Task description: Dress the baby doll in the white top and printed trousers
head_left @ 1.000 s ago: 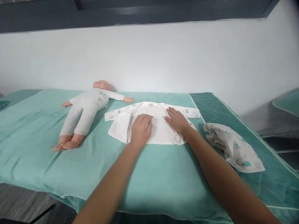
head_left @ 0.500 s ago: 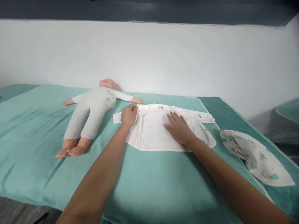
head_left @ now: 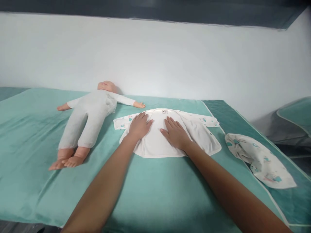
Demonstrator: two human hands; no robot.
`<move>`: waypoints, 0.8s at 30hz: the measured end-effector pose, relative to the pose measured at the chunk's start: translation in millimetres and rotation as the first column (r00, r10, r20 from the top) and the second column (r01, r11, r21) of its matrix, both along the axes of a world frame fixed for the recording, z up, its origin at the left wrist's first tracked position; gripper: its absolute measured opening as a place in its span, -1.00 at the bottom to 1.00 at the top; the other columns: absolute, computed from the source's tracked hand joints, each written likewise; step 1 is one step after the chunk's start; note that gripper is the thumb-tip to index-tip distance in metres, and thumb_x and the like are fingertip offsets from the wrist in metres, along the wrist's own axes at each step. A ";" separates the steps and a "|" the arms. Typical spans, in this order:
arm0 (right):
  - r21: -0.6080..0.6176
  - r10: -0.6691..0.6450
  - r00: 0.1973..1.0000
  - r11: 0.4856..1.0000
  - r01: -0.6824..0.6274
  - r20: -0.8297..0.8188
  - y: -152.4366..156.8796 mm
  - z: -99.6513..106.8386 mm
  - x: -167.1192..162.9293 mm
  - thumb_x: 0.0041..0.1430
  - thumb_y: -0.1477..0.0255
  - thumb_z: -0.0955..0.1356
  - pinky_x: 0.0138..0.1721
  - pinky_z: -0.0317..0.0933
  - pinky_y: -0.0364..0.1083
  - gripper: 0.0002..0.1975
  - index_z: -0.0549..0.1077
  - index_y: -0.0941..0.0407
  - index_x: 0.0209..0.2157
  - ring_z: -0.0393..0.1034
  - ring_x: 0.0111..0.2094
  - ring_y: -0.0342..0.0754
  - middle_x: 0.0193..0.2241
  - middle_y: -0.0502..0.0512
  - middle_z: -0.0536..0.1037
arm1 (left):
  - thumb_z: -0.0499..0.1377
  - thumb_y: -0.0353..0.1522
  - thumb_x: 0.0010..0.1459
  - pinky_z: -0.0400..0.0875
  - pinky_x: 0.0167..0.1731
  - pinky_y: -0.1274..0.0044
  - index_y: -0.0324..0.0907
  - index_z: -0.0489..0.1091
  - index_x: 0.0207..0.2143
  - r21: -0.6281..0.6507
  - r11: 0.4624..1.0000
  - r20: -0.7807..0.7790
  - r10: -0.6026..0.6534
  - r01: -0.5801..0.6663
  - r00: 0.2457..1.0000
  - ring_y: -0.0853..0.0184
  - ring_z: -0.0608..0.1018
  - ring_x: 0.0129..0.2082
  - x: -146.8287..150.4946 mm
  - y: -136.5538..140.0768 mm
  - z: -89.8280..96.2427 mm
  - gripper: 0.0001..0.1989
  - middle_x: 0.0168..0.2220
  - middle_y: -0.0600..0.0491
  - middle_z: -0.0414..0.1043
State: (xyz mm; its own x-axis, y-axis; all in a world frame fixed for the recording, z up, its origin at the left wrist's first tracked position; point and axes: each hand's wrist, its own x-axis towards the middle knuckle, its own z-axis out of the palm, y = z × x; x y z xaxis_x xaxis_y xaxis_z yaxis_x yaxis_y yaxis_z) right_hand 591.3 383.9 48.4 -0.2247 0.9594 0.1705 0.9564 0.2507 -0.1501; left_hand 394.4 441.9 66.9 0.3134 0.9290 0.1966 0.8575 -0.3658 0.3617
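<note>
A white baby shirt [head_left: 157, 142] with a printed teal pattern on its sleeves lies spread on the green sheet, inside facing up, collar toward the wall. My left hand [head_left: 140, 126] rests flat on its left front panel, fingers stretched out. On the middle of the shirt lies my right hand [head_left: 176, 133], palm down with fingers extended. Both hands touch the cloth without gripping it. To the left of the shirt a baby doll [head_left: 92, 110] with a white cloth body lies on its back, one arm reaching toward the shirt's left sleeve.
A crumpled white printed garment [head_left: 264, 158] lies at the right, across the sheet's white-edged seam. The green sheet [head_left: 155, 191] covers the bed, which meets a white wall [head_left: 155, 61] at the back. Another green-covered surface [head_left: 297, 115] stands at far right.
My left hand has gone from closed at the shirt's left shoulder to flat on its left panel, which now lies opened outward. My right hand has shifted slightly toward the shirt's centre.
</note>
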 end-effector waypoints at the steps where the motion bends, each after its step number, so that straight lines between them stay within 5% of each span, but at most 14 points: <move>1: 0.007 0.002 1.000 1.000 -0.002 0.003 -7.2 0.4 -1.3 0.38 0.09 0.03 0.35 -0.15 0.17 -0.28 0.10 0.34 0.33 -0.16 0.40 0.16 0.37 0.37 0.01 | -0.07 -0.18 0.35 0.01 0.32 0.24 -0.23 0.26 0.18 -0.012 1.000 -0.032 -0.005 0.004 0.999 0.15 0.15 0.37 -0.9 0.4 -1.5 -0.53 0.34 -0.15 0.14; 7: 0.052 0.092 0.996 0.994 -0.091 -0.020 -73.0 3.5 -10.3 0.39 0.14 0.06 0.34 -0.07 0.18 -0.32 0.13 0.35 0.31 -0.11 0.39 0.18 0.36 0.42 0.03 | -0.07 -0.21 0.35 -0.05 0.33 0.19 -0.19 0.23 0.22 0.060 0.998 -0.010 -0.020 0.020 1.000 0.18 0.17 0.35 -9.1 -12.9 0.6 -0.53 0.33 -0.10 0.18; 13: -0.032 0.197 0.967 0.978 -0.205 -0.159 -125.9 14.9 -4.8 0.35 0.09 0.16 0.35 -0.08 0.22 -0.31 0.15 0.27 0.32 -0.19 0.41 0.16 0.37 0.37 0.00 | -0.02 -0.26 0.32 0.30 0.10 0.40 -0.14 0.44 -0.10 0.209 0.969 0.240 -0.178 0.128 0.954 0.26 0.45 0.06 -16.0 -60.0 12.1 -0.71 -0.01 -0.01 0.50; 16: -0.183 0.176 0.916 0.950 -0.255 -0.360 -124.9 30.2 4.8 0.32 0.05 0.19 0.34 0.00 0.17 -0.33 0.15 0.10 0.33 -0.07 0.39 0.10 0.37 0.21 0.08 | -0.04 -0.24 0.34 0.34 -0.15 0.45 -0.15 0.41 -0.40 0.217 0.935 0.179 -0.321 0.281 0.930 0.30 0.48 -0.25 -19.7 -89.1 15.5 -0.66 -0.35 0.04 0.50; 19: -0.192 0.036 0.855 0.969 -0.157 -0.517 -106.1 38.2 15.8 0.31 0.06 0.19 0.31 0.08 0.09 -0.38 0.18 0.01 0.31 0.08 0.34 0.03 0.34 0.10 0.18 | -0.05 -0.24 0.35 0.26 -0.32 0.47 -0.16 0.29 -0.57 0.186 0.900 0.054 -0.411 0.395 0.910 0.35 0.39 -0.44 -25.0 -109.8 15.0 -0.57 -0.54 0.09 0.37; 24: -0.046 0.022 0.954 0.998 -0.038 -0.298 -71.3 18.4 31.5 0.36 0.12 0.12 0.36 -0.06 0.12 -0.37 0.22 0.24 0.28 -0.01 0.37 0.10 0.35 0.27 0.13 | -0.06 -0.26 0.35 0.13 -0.44 0.48 -0.17 0.19 -0.65 0.199 0.908 -0.025 -0.371 0.369 0.928 0.38 0.28 -0.55 -31.1 -117.1 12.0 -0.53 -0.62 0.11 0.26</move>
